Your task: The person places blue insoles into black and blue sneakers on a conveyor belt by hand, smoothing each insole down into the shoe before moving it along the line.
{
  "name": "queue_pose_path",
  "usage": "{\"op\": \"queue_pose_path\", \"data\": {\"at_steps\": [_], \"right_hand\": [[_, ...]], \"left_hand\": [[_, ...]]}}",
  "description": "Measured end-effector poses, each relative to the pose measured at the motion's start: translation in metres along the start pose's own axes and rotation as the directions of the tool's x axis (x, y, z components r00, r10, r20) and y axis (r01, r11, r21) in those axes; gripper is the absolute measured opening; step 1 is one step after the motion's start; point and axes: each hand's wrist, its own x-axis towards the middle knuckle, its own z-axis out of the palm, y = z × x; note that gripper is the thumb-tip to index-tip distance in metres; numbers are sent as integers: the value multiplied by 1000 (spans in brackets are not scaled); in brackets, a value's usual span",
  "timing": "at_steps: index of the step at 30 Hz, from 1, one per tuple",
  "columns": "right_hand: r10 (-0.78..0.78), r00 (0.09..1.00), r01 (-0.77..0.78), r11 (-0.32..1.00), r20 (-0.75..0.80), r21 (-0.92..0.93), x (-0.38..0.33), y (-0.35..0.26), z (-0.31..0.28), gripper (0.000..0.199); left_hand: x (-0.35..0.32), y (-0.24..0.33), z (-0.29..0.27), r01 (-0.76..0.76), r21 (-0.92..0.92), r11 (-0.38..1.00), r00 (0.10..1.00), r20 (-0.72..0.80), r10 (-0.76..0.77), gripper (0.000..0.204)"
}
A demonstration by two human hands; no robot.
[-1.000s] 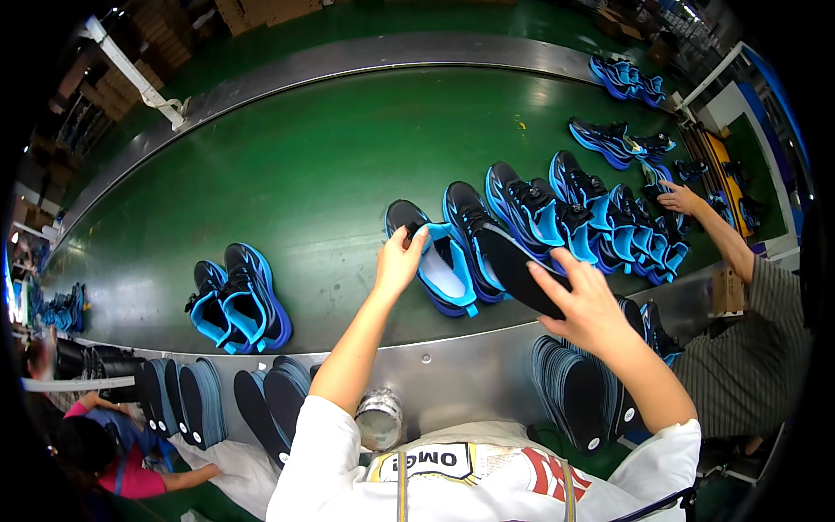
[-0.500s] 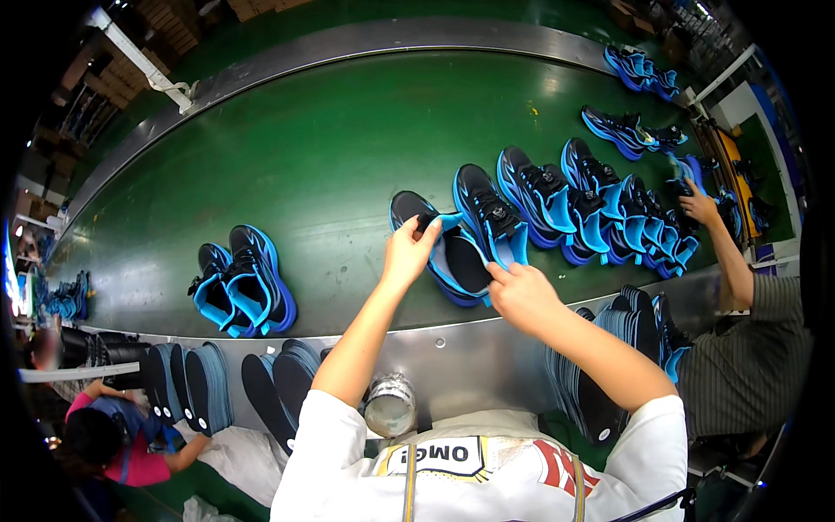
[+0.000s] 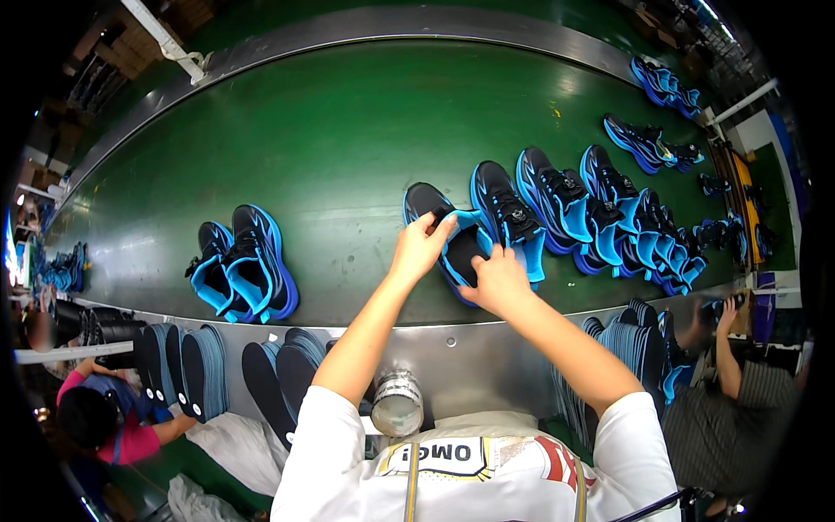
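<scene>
Shoe [image 3: 468,221] between both hands [image 3: 419,250] [image 3: 502,283]

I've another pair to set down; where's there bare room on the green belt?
The widest patch of green belt lies between the left-hand pair and the held shoe, up to the far metal rail. Another lies left of that pair. It's crowded right of the held shoe, where the shoe row stands packed, and at the insole stacks along the near ledge.
</scene>
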Motion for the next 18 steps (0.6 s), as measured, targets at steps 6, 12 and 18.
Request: {"op": "queue_pose_path", "data": {"at_steps": [6,12,18], "right_hand": [[-220,954,214,976,204,50,31,19,14,20],[-311,949,309,950,41,51,45,21,47,16],[-305,928,327,942,214,-76,45,17,38,20]], "left_hand": [[4,-5,1,18,-9,1000,999,29,-18,31],[5,-7,4,-10,58,998,1000,5,10,33],[5,-14,8,-41,44,998,999,-13,42,35]]}}
